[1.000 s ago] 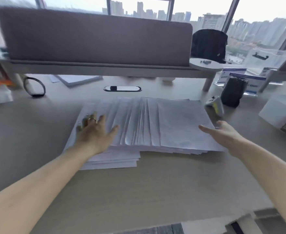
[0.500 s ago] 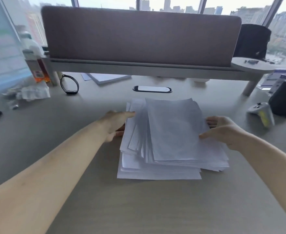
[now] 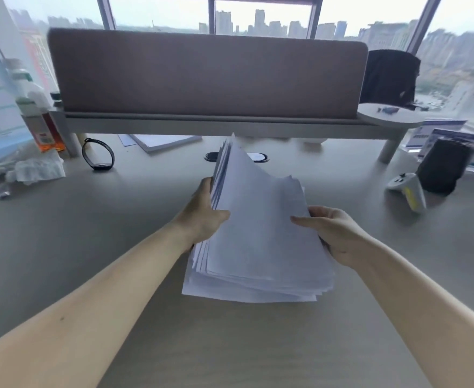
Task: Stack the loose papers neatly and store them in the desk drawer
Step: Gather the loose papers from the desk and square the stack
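**Uneven stack at risk of slipping**

On the pale wooden desk, the thick stack of loose white paper sheets is tilting up. The left hand and right hand are clamping its sides, fingers closed on it. Ragged edges are leaving sheets free to slide out.

A person's left hand and right hand grip opposite sides of a thick stack of loose white papers, its far edge tilted up off a pale wood-grain desk. A black wristband stands at left, a white and yellow game controller at right, below a brown fabric divider panel.
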Available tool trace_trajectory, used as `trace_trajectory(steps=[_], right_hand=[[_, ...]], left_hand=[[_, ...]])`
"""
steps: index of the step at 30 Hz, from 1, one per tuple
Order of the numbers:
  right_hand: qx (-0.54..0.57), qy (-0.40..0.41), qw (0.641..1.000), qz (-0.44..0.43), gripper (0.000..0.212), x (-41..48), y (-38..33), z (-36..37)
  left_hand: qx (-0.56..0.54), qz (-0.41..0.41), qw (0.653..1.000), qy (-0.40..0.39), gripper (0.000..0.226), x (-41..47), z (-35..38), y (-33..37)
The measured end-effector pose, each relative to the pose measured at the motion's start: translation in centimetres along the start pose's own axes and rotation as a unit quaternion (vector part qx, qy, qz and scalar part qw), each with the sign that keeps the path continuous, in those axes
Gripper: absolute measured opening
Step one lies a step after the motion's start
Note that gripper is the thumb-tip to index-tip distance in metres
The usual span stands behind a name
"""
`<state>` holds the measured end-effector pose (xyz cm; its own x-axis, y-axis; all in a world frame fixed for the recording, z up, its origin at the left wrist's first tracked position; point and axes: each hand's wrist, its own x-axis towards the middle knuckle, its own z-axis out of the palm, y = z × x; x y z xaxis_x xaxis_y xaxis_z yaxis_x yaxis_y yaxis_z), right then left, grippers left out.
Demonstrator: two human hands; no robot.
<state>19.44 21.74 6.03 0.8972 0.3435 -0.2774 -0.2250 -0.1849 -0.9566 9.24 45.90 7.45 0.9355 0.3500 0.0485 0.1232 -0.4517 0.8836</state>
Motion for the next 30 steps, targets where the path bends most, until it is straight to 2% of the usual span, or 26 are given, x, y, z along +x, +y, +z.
trace_trajectory(steps=[2, 4, 6, 8, 11, 16, 20, 24, 27, 30], right_hand=[[0.053, 0.03, 0.998, -0.017, 0.057, -0.1, -0.4, 0.7], [0.103, 0.02, 0.993, -0.046, 0.051, -0.6, -2.5, 1.7], [0.14, 0.012, 0.981, -0.133, 0.039, -1.6, -5.4, 2.7], [0.121, 0.02, 0.961, -0.247, 0.032, -3.2, -8.1, 3.6], [0.067, 0.003, 0.934, -0.35, 0.028, -5.6, -9.2, 5.0], [0.032, 0.002, 0.928, -0.372, 0.036, -8.3, -7.5, 6.7], [0.039, 0.041, 0.928, -0.369, 0.033, -8.9, -8.4, 6.1], [0.05, 0.053, 0.935, -0.346, 0.04, -9.2, -8.3, 5.7], [0.08, 0.055, 0.939, -0.33, 0.032, -9.2, -8.0, 5.9], [0.105, 0.049, 0.942, -0.315, 0.031, -9.3, -8.2, 5.7]], left_hand=[[-0.033, 0.076, 0.996, 0.026, 0.056, -1.3, -0.8, 0.6], [-0.093, 0.127, 0.984, 0.078, 0.057, -2.4, -2.1, 1.8], [-0.143, 0.173, 0.968, 0.113, 0.061, -3.0, -3.9, 3.3], [-0.131, 0.213, 0.957, 0.147, 0.07, -3.3, -5.7, 4.7], [-0.097, 0.212, 0.957, 0.174, 0.067, -4.2, -6.7, 5.3], [-0.113, 0.165, 0.968, 0.152, 0.058, -5.8, -6.1, 3.8], [-0.171, 0.137, 0.965, 0.141, 0.055, -6.1, -6.8, 4.6], [-0.193, 0.122, 0.972, 0.063, 0.062, -6.0, -7.7, 5.6], [-0.268, 0.11, 0.957, 0.026, 0.057, -5.8, -8.1, 6.9], [-0.258, 0.099, 0.961, -0.006, 0.051, -5.9, -8.0, 8.0]])
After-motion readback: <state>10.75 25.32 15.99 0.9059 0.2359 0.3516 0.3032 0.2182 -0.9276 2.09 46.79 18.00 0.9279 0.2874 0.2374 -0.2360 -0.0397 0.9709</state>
